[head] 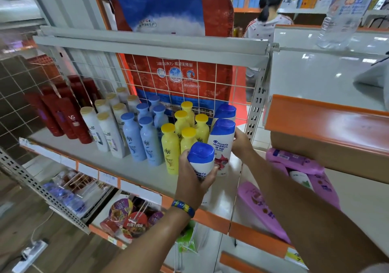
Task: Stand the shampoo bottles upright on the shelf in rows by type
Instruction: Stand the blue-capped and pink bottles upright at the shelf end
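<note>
At shelf [130, 167] front, left hand [192, 180] fingers [211, 174] wrapping shampoo bottle [201, 161]

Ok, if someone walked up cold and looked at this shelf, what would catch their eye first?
Probably the white shampoo bottle with a blue cap held in the left hand at the front of the shelf, while the right hand touches a matching bottle standing behind it. Next, the coloured rows: yellow bottles, pale blue bottles, white bottles, then red bottles at far left.
</note>
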Motion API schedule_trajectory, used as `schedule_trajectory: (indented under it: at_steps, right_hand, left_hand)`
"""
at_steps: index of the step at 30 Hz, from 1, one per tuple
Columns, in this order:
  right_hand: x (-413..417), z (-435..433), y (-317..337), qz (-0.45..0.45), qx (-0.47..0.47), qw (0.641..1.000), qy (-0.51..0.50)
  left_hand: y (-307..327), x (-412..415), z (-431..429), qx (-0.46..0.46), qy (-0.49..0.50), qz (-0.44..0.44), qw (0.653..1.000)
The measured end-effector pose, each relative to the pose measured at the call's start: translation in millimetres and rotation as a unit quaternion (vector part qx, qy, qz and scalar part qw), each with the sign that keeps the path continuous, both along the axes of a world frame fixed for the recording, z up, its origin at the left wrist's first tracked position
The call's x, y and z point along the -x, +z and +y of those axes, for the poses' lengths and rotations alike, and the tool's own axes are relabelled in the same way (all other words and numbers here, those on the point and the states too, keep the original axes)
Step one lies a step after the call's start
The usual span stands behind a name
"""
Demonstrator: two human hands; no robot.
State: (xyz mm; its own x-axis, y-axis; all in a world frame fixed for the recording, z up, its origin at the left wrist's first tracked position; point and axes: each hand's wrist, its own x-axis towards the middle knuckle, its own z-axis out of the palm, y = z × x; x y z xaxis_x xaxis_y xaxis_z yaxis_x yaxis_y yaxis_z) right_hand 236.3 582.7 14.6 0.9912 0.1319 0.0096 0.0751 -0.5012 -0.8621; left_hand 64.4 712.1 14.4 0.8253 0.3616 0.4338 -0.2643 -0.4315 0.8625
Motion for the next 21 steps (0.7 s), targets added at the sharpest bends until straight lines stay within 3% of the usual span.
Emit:
schedule_trajectory:
  at_steps: [3, 8, 21]
  right_hand:
    - [0, -7, 0, -0.016, 0.036, 0.999, -0.033]
    - [0, -23, 0, 0.040, -0.032, 0.997, -0.053]
    - [10, -48, -6, 0.001, 0.002, 0.999, -0.049]
  left_hand:
    - [-2, 2, 3, -0.004, -0.017, 0.016, 1.000]
    - [1, 2, 0, -0.001, -0.018, 0.017, 1.000]
    - [1, 2, 0, -0.009, -0.006, 0.020, 1.000]
